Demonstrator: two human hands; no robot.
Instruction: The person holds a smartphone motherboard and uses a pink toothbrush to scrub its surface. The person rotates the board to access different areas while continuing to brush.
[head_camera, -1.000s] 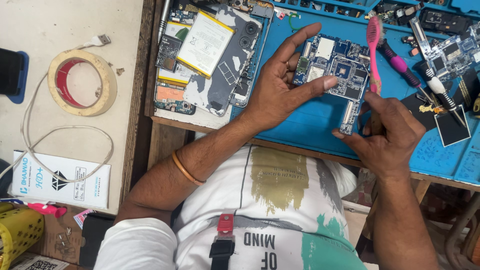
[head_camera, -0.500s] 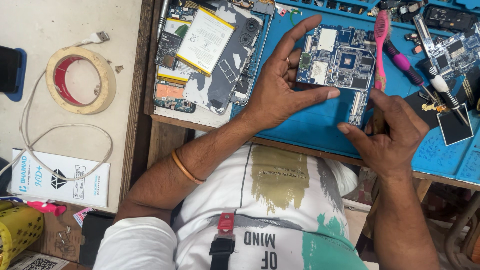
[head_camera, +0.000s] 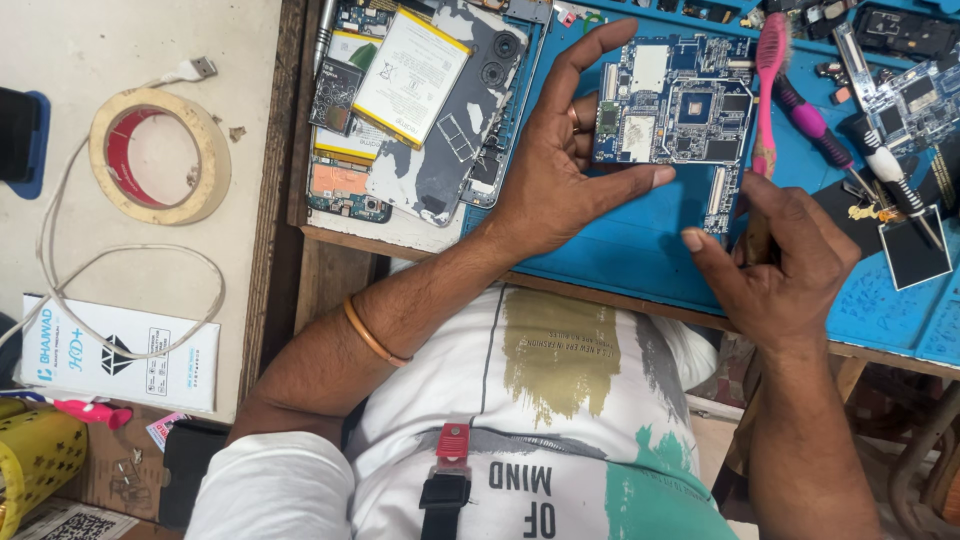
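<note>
**board swung up and turned under the brush**

the person's left hand (head_camera: 560, 170) pinches the blue rectangular phone circuit board (head_camera: 672, 110) between thumb and curled fingers, holding it just above the blue silicone work mat (head_camera: 640, 240). over the last second the board has drifted up and right and squared up a bit, so its chip side now faces the camera flatter. the right hand (head_camera: 785, 255) is closed around the handle of the pink plastic toothbrush (head_camera: 768, 90), whose head sits beside the board's right edge; it has slid up along with the board. looks like he's repositioning to get at another patch of the board, brushing not finished. to the left lies the opened phone with a white battery (head_camera: 410, 75), and a roll of beige tape (head_camera: 160, 155) sits on the pale table.
</note>
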